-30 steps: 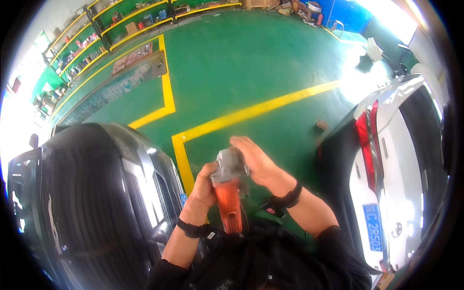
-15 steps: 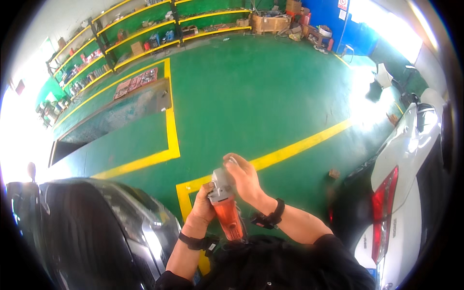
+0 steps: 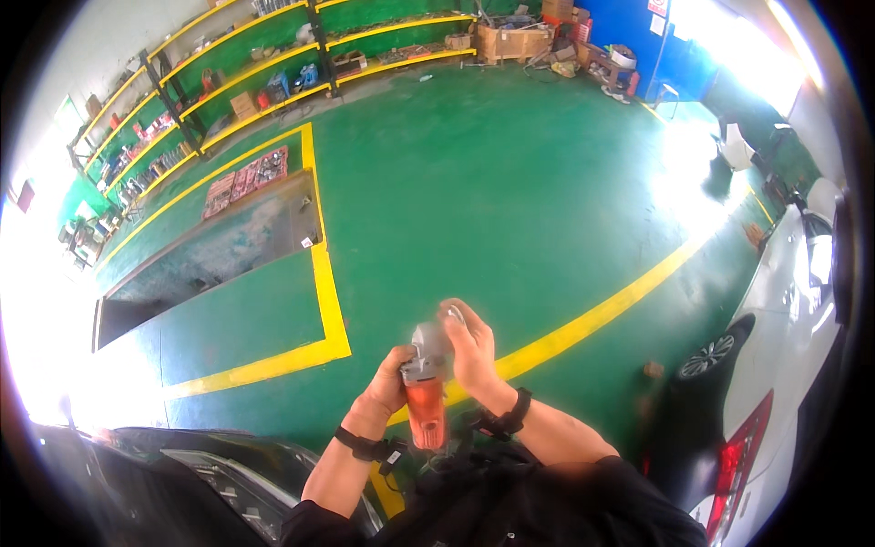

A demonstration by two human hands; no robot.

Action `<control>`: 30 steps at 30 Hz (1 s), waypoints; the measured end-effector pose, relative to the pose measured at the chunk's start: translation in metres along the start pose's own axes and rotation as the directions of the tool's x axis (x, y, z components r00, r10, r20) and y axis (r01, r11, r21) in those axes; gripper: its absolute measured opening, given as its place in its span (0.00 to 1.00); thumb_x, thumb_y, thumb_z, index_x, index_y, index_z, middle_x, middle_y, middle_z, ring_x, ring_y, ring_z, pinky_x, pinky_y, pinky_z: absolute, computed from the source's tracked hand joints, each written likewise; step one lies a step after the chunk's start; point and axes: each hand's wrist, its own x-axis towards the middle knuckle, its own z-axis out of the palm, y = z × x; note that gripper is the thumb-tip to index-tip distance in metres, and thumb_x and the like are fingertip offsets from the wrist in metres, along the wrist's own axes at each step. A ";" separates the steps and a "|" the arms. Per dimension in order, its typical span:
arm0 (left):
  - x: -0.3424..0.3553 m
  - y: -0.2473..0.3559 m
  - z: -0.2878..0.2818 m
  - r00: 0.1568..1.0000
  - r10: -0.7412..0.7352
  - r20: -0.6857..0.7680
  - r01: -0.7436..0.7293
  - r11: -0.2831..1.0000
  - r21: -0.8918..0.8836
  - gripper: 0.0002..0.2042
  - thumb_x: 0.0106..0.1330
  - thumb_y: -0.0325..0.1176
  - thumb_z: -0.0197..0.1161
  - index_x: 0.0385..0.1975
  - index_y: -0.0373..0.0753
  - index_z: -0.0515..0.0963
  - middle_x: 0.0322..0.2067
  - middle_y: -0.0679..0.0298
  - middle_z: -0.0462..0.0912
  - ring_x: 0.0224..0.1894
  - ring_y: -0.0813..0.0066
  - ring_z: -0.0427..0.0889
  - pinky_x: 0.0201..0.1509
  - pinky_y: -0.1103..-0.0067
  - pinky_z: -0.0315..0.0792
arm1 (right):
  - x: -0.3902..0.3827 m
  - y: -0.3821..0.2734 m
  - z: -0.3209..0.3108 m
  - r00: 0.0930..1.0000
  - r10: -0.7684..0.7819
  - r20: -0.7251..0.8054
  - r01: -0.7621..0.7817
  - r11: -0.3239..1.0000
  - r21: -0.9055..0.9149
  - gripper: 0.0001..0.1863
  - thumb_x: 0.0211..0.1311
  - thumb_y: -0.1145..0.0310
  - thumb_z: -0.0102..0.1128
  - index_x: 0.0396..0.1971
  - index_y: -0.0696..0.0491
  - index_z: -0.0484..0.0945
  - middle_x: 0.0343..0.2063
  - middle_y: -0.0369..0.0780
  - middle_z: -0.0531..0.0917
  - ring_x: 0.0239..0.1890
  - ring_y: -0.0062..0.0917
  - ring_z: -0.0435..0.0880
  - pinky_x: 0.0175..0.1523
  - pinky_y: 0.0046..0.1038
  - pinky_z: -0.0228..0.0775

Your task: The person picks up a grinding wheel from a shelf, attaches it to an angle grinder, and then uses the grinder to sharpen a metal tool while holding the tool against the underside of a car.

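An angle grinder point(image 3: 425, 401) with an orange body and grey head is held upright in front of me. My left hand point(image 3: 390, 383) grips it by the grey gearbox, thumb on top. My right hand point(image 3: 469, 351) is beside the grinder's head, fingers bent round a small silvery piece point(image 3: 455, 314) that I cannot make out. The top of the head is blurred. A band with a dark device is on each of my wrists.
A dark car point(image 3: 109, 483) stands at the lower left, a white car point(image 3: 756, 328) at the right. Ahead are a pit point(image 3: 205, 260) with yellow border lines, a red tool case point(image 3: 246, 182), loaded shelves point(image 3: 264, 87) and a wooden crate point(image 3: 512, 44).
The view has moved forward, leaving both cars lower in the picture and showing more floor and shelving. My right hand's fingers have curled over near the grinder's head.
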 end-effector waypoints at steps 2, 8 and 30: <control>0.033 0.025 -0.017 0.998 -0.047 -0.034 0.047 0.999 -0.005 0.28 0.63 0.55 0.56 0.52 0.35 0.76 0.42 0.55 0.85 0.42 0.61 0.85 0.50 0.66 0.79 | 0.044 0.019 0.003 1.000 0.014 0.019 -0.014 1.000 0.001 0.15 0.71 0.63 0.54 0.47 0.58 0.76 0.29 0.27 0.73 0.30 0.12 0.67 0.35 0.19 0.62; 0.136 0.107 -0.053 0.960 -0.168 -0.223 0.184 0.981 0.053 0.24 0.65 0.49 0.59 0.50 0.34 0.77 0.41 0.56 0.85 0.43 0.63 0.85 0.51 0.66 0.79 | 0.202 0.043 -0.003 0.690 0.647 0.325 -0.719 0.556 0.418 0.13 0.70 0.58 0.54 0.40 0.53 0.73 0.41 0.38 0.79 0.42 0.27 0.80 0.43 0.31 0.76; 0.470 0.343 -0.115 0.974 -0.075 -0.215 0.113 0.979 0.168 0.21 0.67 0.37 0.60 0.53 0.28 0.74 0.44 0.57 0.82 0.46 0.70 0.82 0.54 0.74 0.76 | 0.639 0.101 0.020 0.644 0.709 0.286 -0.671 0.704 -0.232 0.15 0.55 0.69 0.66 0.43 0.58 0.81 0.43 0.44 0.83 0.46 0.34 0.83 0.51 0.37 0.78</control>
